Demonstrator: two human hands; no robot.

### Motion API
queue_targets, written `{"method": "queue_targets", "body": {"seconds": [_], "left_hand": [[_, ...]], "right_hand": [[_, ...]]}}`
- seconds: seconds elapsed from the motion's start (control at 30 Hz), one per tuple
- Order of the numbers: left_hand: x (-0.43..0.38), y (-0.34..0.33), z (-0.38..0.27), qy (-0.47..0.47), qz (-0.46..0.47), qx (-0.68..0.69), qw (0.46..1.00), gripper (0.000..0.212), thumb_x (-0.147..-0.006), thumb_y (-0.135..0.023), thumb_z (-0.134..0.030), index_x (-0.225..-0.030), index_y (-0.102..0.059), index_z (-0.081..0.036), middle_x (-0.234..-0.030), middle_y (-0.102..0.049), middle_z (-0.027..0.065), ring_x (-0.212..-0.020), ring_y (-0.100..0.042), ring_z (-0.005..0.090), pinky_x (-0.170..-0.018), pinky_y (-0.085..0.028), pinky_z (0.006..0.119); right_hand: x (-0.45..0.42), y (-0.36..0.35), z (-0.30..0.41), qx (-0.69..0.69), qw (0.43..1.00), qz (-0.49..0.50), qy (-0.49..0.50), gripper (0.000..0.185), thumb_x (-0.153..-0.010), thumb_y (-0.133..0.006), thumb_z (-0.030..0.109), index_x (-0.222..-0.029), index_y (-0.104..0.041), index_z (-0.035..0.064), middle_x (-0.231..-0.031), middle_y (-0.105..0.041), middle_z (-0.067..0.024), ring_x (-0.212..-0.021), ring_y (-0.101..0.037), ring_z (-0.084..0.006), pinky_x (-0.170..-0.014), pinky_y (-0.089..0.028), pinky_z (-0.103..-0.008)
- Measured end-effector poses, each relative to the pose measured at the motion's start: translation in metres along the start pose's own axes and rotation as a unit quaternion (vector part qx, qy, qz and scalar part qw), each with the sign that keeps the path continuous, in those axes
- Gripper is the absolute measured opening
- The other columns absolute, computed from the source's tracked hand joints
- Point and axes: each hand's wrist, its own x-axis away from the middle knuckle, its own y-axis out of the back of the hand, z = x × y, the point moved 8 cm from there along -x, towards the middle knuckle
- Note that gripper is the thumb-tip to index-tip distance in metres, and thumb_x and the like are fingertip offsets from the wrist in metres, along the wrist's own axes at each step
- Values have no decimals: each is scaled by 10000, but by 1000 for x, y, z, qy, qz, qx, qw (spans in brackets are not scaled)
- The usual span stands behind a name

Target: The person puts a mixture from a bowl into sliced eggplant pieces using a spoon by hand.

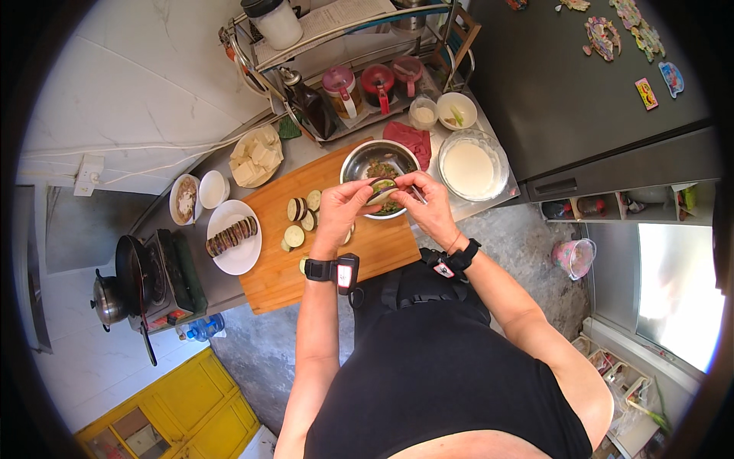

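Note:
My left hand (339, 213) and my right hand (425, 205) together pinch an eggplant slice sandwich (382, 191) with green-flecked filling between its purple-rimmed slices. A thin metal utensil (419, 195) also sits in my right hand. Beneath is a steel bowl (351, 166) of chopped filling (381, 168), partly hidden by the hands. Pale eggplant slices (294, 236) lie on the wooden cutting board (275, 281), some stacked, some behind my left hand. Left of the board, a row of eggplant pieces (231, 236) rests on a white oval plate (233, 267).
A glass bowl of pale batter (469, 170), a red cloth (408, 141) and a small bowl (457, 110) stand at right. Tofu pieces (256, 156) fill a plate at back left. A black wok (133, 275) is by the stove; a rack (344, 40) holds jars behind.

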Motion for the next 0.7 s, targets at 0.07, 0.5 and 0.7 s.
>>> {"method": "queue_targets", "body": {"seconds": [0.07, 0.5, 0.7], "left_hand": [[0, 0, 0, -2, 3, 7, 1000, 392, -1040, -635, -259, -1304, -660, 31, -1210, -713, 129, -1076, -698, 208, -873, -637, 366], [3, -10, -6, -40, -5, -6, 999, 343, -955, -686, 21, -1297, -658, 41, -1209, -722, 129, -1045, -707, 175, -886, -617, 308], [4, -12, -6, -40, -23, 0, 999, 299, -966, -674, 14, -1263, -669, 43, -1182, -730, 121, -1020, -710, 163, -867, -616, 293]], "right_hand": [[0, 0, 1, 20, 1000, 0, 7, 208, -879, -796, 30, -1058, -698, -7, -937, -665, -18, -822, -640, -65, -717, -527, -217], [2, 3, 9, 82, 996, -1, 33, 211, -854, -817, 44, -1034, -710, 13, -935, -651, -10, -834, -613, -87, -733, -502, -241], [3, 3, 19, 82, 995, -9, 51, 206, -843, -828, 69, -1009, -722, 9, -909, -656, -17, -803, -613, -92, -704, -497, -245]]}}
